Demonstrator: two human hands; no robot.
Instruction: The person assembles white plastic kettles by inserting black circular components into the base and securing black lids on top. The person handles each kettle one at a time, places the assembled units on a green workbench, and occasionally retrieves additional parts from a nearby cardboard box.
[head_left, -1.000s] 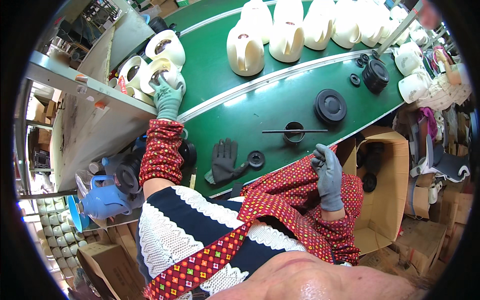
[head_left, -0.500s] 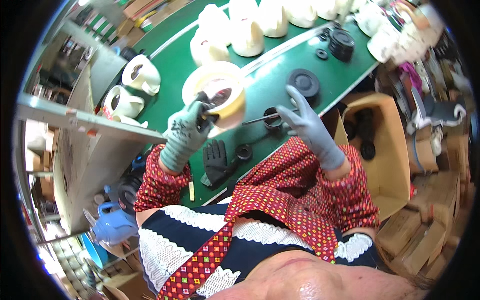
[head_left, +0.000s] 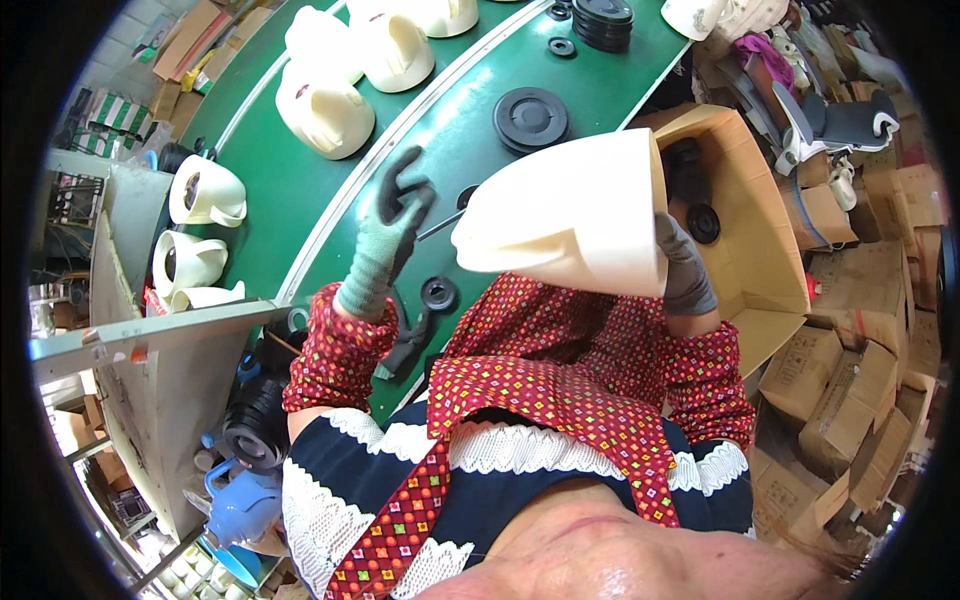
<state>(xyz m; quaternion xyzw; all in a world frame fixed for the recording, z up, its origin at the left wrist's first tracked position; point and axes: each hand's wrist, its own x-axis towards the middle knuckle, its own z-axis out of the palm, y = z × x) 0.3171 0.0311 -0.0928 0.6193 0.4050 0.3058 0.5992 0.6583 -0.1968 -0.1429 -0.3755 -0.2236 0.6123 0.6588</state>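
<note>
My right hand (head_left: 686, 268), in a grey glove, grips a cream plastic jug body (head_left: 560, 215) by its wide rim. The jug lies on its side in the air above my lap, its rim to the right and its narrow end to the left. My left hand (head_left: 392, 222), in a green knit glove with dark fingertips, is raised over the green table with fingers apart and nothing seen in them. A thin dark rod (head_left: 440, 227) shows between that hand and the jug; its far end is hidden. Below my left hand lies a black ring (head_left: 438, 293).
A large black disc (head_left: 531, 120) and a stack of black discs (head_left: 602, 24) lie on the green table (head_left: 455, 130). More cream jugs (head_left: 322, 112) stand beyond the white strip. An open cardboard box (head_left: 765, 330) holding black parts is at my right. A metal rail (head_left: 160, 335) juts in from the left.
The jug has moved from my left hand to my right and turned onto its side. My left hand has let go and its fingers have spread. The whole view has shifted.
</note>
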